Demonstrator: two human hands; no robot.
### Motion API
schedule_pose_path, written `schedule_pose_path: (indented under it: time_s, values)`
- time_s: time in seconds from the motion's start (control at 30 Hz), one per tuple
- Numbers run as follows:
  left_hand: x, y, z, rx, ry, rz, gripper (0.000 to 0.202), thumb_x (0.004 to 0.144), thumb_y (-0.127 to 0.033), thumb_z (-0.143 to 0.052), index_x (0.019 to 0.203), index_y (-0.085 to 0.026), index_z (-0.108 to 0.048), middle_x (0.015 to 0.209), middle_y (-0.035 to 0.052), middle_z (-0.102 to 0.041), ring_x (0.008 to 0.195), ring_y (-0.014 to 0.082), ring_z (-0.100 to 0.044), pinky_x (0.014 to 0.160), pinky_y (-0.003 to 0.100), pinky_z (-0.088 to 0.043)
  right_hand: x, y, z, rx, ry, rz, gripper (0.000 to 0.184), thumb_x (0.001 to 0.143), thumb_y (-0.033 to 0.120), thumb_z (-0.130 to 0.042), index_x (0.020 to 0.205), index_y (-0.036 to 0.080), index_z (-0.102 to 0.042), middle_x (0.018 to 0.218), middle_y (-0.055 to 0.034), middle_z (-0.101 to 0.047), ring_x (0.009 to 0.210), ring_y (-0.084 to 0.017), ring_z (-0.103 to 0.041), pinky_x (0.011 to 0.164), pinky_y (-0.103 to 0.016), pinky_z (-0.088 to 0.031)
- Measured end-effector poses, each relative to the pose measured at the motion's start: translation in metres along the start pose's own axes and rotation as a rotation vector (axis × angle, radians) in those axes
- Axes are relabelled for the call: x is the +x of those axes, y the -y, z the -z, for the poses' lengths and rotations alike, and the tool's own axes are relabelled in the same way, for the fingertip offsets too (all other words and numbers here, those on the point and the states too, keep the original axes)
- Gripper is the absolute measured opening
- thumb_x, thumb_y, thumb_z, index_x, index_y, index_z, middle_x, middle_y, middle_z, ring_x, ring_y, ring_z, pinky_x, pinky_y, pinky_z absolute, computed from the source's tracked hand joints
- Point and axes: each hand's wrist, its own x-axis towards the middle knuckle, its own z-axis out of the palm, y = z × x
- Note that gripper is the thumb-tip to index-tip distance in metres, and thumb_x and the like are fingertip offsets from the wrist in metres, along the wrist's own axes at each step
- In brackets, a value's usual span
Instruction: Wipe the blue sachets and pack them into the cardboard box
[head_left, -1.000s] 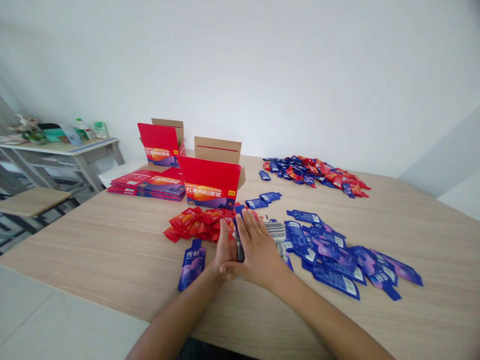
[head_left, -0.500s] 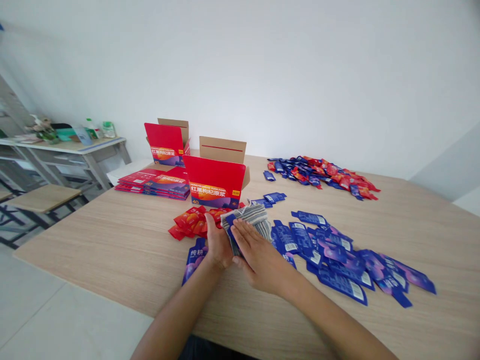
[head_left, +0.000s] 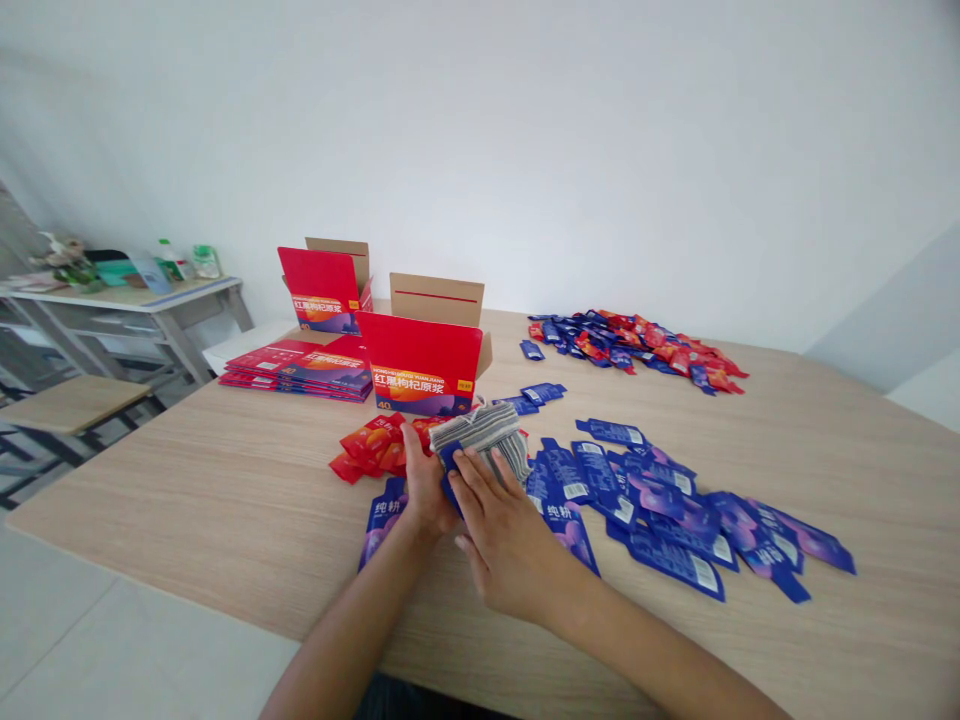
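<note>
A grey-and-white striped cloth is bunched over my left hand, whose thumb points up at its left edge; the other fingers are hidden beneath. A strip of a blue pouch shows against the cloth. Across pouch and cloth lies my right hand, its fingers stretched flat and slightly apart, pressing from above. Red pouches are heaped just beyond my left hand. Single blue pouches lie near the wrists, one to the left and one to the right.
Blue pouches spread over the table's right side. A mixed red-and-blue pile sits near the wall. Two open red cartons, a front one and a rear one, stand by stacked flat cartons. Left are a desk and stool.
The view has shifted slightly, moving the scene a little left. My right hand has slid a bit lower over the cloth, its fingers more apart, and the blue pouch by my right wrist shows more.
</note>
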Motion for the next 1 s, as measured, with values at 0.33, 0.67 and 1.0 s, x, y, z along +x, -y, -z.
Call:
schedule_pose_path:
  time_s: [0.33,0.67,1.0]
  values:
    - [-0.003,0.021,-0.001,-0.001,0.044,0.116,0.093,0.090,-0.083,-0.028,0.142,-0.011,-0.057,0.125,0.0184,-0.072,0.126,0.0337,-0.063,0.119,0.050,-0.037,0.002,-0.021,-0.005,-0.028,-0.067,-0.059,0.089,0.078,0.038,-0.076,0.152,0.004,-0.040,0.163,-0.0229,-0.034,0.152,-0.034,-0.030,0.127,-0.060,-0.013]
    - [-0.001,0.017,0.006,-0.010,0.056,0.109,0.097,0.087,-0.086,-0.030,0.139,-0.009,-0.059,0.130,0.0201,-0.069,0.133,0.0357,-0.058,0.122,0.050,-0.031,0.009,-0.033,-0.011,-0.038,-0.108,0.087,0.095,0.081,0.042,-0.073,0.156,0.002,-0.033,0.162,-0.0228,-0.037,0.153,-0.032,-0.030,0.128,-0.055,-0.014]
    - [-0.001,0.014,0.005,-0.043,0.048,0.127,0.114,0.081,-0.093,-0.016,0.142,-0.005,-0.055,0.133,0.0238,-0.066,0.136,0.0362,-0.055,0.122,0.049,-0.031,0.008,-0.026,-0.015,-0.055,-0.067,0.017,0.090,0.077,0.021,-0.070,0.156,0.000,-0.034,0.163,-0.0232,-0.033,0.153,-0.034,-0.028,0.128,-0.053,-0.021]
